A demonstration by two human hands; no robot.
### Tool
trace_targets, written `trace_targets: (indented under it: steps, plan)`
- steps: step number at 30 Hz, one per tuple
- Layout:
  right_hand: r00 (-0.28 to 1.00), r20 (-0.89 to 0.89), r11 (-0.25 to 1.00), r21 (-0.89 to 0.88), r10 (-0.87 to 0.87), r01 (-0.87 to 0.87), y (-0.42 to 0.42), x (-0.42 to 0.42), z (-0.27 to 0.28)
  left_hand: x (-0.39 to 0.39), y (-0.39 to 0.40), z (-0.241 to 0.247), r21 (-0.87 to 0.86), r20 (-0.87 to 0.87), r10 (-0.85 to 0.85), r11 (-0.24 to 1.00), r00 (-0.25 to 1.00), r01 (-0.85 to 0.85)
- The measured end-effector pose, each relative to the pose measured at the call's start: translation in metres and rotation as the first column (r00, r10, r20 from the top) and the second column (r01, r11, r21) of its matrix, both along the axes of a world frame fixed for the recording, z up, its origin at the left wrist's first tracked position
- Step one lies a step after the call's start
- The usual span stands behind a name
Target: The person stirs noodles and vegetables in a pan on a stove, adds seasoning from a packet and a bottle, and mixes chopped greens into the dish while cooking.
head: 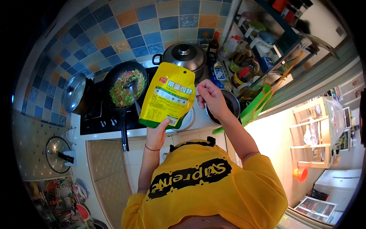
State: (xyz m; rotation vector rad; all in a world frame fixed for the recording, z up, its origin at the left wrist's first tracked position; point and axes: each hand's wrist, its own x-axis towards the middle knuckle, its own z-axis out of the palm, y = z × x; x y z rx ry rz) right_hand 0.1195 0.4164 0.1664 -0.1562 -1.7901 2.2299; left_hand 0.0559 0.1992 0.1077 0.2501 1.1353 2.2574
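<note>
My left hand (157, 134) holds a yellow and green seasoning pouch (168, 94) by its bottom edge, with its printed side facing up. At the pouch's right edge is my right hand (210, 97), its fingers curled; whether they pinch the pouch's edge or spout cannot be told. Left of the pouch, a black frying pan (107, 86) on the hob holds shredded food with green pieces (125, 91). A metal spatula (133, 98) rests in that pan. Part of a white plate (188, 118) shows beneath the pouch.
A lidded steel pot (184, 58) stands behind the pouch, and another lidded pot (75, 93) at the hob's left. Right of my right hand are a dark pan (233, 101), bottles (241, 75) and a green bag (257, 106). The frying pan's handle (124, 134) juts over the counter edge.
</note>
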Motion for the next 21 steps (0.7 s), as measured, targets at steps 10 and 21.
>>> trace_targets:
  steps: [10,21]
  plan:
    - [0.982,-0.119,0.612,0.791,0.143,0.006,0.066,0.029,0.127,0.015,0.052,0.004,0.031,-0.213,-0.251,0.964,0.944,0.263]
    - [0.785,-0.581,0.211,0.757,-0.214,0.618,0.219,0.117,0.387,0.033,0.071,0.005,-0.104,-0.267,-0.332,0.943,0.905,0.315]
